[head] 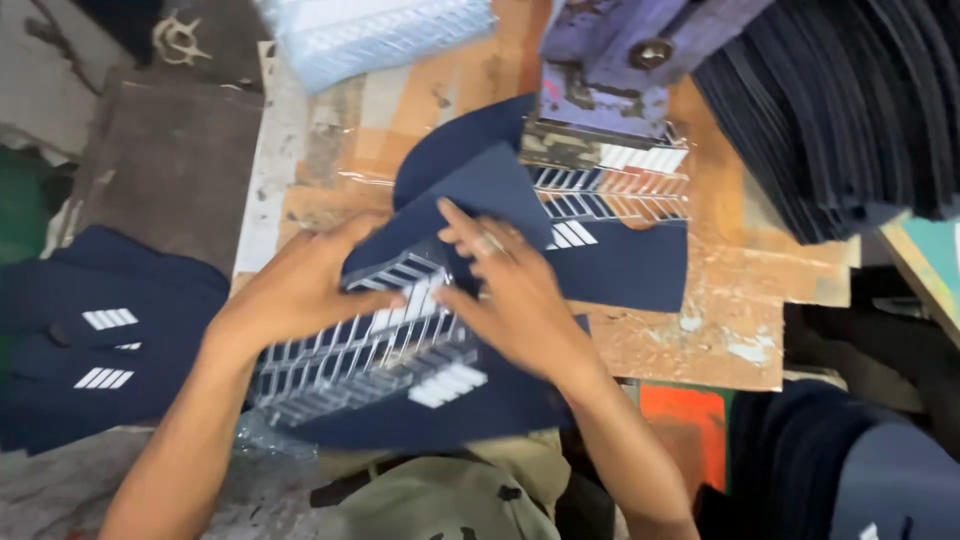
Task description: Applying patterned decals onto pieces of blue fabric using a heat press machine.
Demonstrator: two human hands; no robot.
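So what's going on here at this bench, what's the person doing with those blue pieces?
A person's left hand and right hand are both on a clear film strip of silvery stripe marks lying over a navy fabric piece on a worn wooden bench. More navy pieces with white stripes lie to the left, and a thick stack of dark cut pieces sits at upper right, beside a purple machine part.

From here I cannot see my left hand's [305, 285] fingertips; they sit under the navy fabric piece [480, 195]. The dark stack [850, 110] runs off the top and right edges. Motion blur smears the transfer sheet [365, 360].
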